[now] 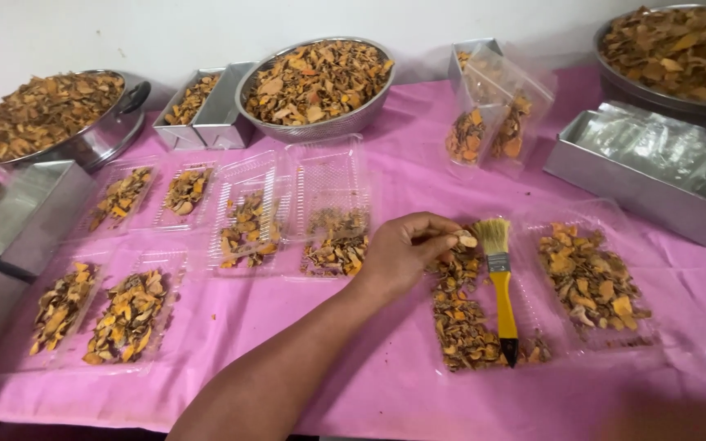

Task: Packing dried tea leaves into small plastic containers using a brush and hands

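My left hand reaches in from the bottom left and pinches a small pale dried slice between its fingertips. It hovers over the upper end of a clear plastic tray holding brown and orange dried slices. A yellow-handled paint brush lies in that tray just right of my fingers, bristles pointing away from me. My right hand is out of sight.
Several clear trays of dried slices lie across the pink tablecloth. Steel bowls and a pot heaped with slices stand at the back. Metal boxes sit at the right and left, and filled clear bags at the back.
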